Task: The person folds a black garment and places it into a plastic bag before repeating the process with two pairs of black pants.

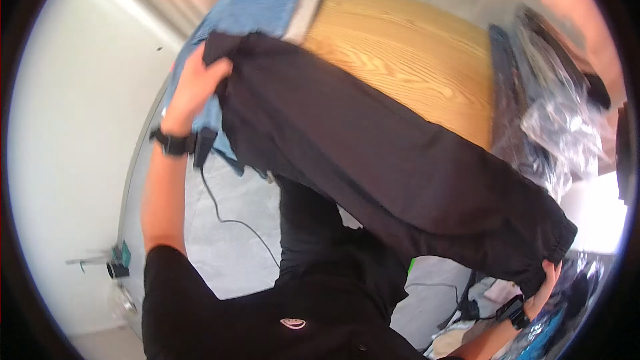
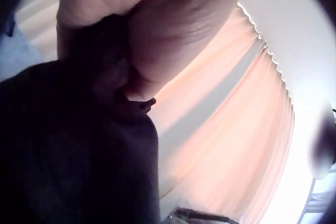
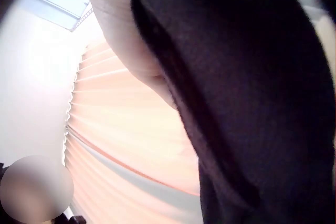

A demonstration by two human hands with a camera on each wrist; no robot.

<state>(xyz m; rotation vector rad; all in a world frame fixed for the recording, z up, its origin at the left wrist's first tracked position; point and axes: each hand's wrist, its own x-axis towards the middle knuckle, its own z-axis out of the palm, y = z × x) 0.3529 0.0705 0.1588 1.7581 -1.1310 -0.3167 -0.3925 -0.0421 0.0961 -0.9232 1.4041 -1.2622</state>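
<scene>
Left hand (image 1: pixel 198 83) and right hand (image 1: pixel 548 284) clamp opposite ends of dark trousers (image 1: pixel 373 147); low sideways sweep could drag folded denim (image 1: pixel 267 1) off counter (image 1: pixel 407 43).

one black short-sleeved shirt (image 1: pixel 220 323), small pale oval emblem (image 1: pixel 292 323) on front; black trousers (image 1: pixel 308 223); left wrist: black strap (image 1: pixel 175 144), boxy black module (image 1: pixel 205 147), thin dark cable (image 1: pixel 233 221); right wrist: black band (image 1: pixel 517 315).

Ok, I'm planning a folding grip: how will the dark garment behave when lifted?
Probably floppy: the dark garment shows soft creases between the left hand and the right hand. Its gathered end looks elastic, so it may bunch or stretch there.
</scene>
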